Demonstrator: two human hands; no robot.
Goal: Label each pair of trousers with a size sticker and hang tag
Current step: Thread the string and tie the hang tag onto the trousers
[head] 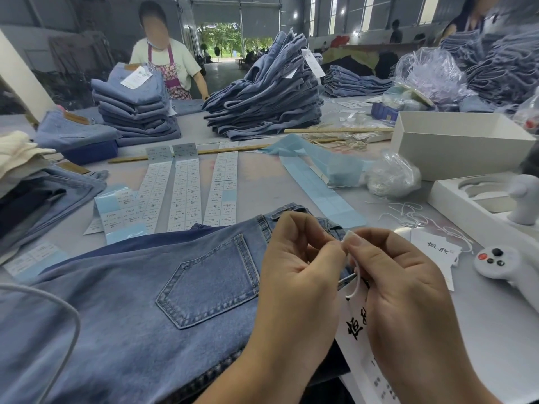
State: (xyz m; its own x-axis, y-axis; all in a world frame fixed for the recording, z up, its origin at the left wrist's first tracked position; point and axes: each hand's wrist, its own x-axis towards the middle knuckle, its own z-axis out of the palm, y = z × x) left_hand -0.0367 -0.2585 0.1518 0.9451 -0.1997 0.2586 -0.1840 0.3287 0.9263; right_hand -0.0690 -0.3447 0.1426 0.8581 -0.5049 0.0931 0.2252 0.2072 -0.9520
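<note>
Tying a hang tag at the jeans' waistband

I pinch the white tag string [354, 282] between both grips, left hand [294, 275] and right hand [405, 287], fingertips pressed together; the hang tag [354, 325] dangles over the jeans [140, 301] at the tabletop's near edge, sticker strips [186, 188] within reach.

Big grey workshop hall, roller door [217, 8] stood open onto green trees, tall windows [367, 10] let in daylight, long pale table [262, 182].
</note>
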